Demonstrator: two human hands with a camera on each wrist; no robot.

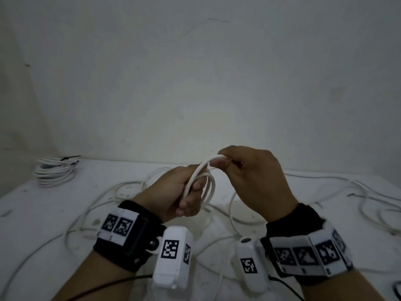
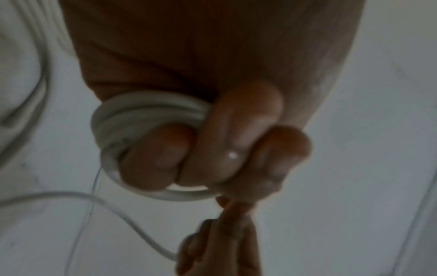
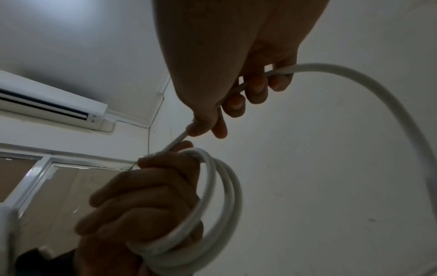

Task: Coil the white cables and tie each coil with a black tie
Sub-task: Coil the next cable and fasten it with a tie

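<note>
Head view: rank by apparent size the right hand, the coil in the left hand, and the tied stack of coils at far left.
1. right hand
2. and 3. coil and tied stack look alike; the stack is farther from the camera, so unranked.

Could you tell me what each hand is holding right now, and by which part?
The left hand grips the white cable's coiled loops; the right hand pinches the uncoiled length just beyond them.

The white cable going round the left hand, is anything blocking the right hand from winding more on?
Nothing visible does. The right hand pinches the cable just above the coil that the left hand grips, with only air between them. The slack lies loose on the table, among other cables.
</note>
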